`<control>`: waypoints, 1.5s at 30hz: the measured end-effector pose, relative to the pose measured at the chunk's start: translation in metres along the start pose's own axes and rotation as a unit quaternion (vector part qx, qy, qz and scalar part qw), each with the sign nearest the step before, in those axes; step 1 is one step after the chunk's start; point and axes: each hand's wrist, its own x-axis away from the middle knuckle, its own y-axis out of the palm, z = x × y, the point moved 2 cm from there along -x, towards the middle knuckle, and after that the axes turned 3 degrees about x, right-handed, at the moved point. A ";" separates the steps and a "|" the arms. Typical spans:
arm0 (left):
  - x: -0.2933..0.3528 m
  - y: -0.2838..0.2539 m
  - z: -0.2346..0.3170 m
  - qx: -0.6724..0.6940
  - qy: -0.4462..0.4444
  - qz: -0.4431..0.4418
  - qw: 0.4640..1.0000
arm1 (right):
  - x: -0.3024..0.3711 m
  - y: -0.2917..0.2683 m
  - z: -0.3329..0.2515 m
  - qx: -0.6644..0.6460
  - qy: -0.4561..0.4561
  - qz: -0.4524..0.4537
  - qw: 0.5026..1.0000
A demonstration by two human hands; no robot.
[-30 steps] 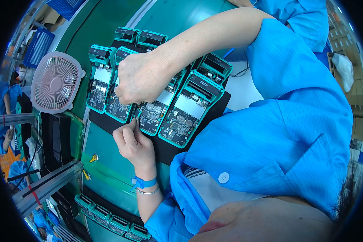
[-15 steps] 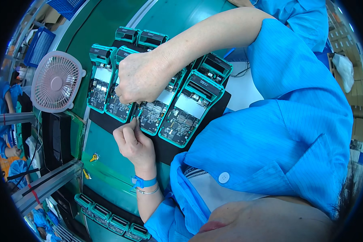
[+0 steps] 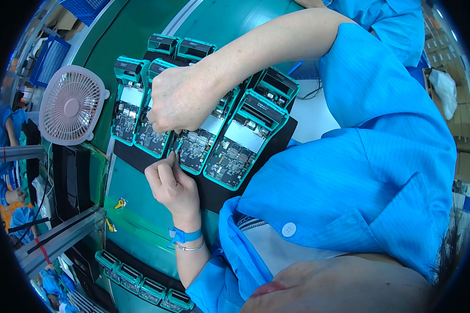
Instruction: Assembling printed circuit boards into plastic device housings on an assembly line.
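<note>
Several teal-framed devices with exposed circuit boards lie in rows on a black mat (image 3: 128, 157). My right hand (image 3: 181, 99) is curled closed above the middle devices, its fingertips near the upper left part of one circuit board (image 3: 194, 148). What those fingers hold, if anything, is hidden beneath the hand. At the lower left corner of that same device, my left hand (image 3: 172, 182) has thumb and fingers pinched together; whatever is between them is too small to make out. A blue strap (image 3: 185, 236) circles my left wrist. Another open device (image 3: 231, 160) lies just right of this one.
A pink fan (image 3: 72, 106) stands left of the devices. Small yellow objects (image 3: 121, 203) lie on the green table (image 3: 141, 224). More teal-framed devices (image 3: 152, 290) line the lower edge. A metal bar (image 3: 62, 240) juts in from the left. Another person's blue sleeve (image 3: 397, 31) shows at upper right.
The whole view has shifted very slightly to the left. Both hands keep nearly the same pose over the same device.
</note>
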 end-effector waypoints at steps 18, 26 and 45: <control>0.000 0.004 0.002 -0.004 -0.012 0.006 1.000 | 0.003 0.002 0.001 0.003 0.011 0.001 1.000; 0.000 0.001 0.004 -0.028 -0.008 0.012 1.000 | 0.000 -0.003 0.000 -0.003 0.006 -0.011 1.000; -0.007 0.001 0.000 -0.102 0.101 -0.032 0.989 | 0.002 -0.008 -0.005 0.016 0.001 -0.015 1.000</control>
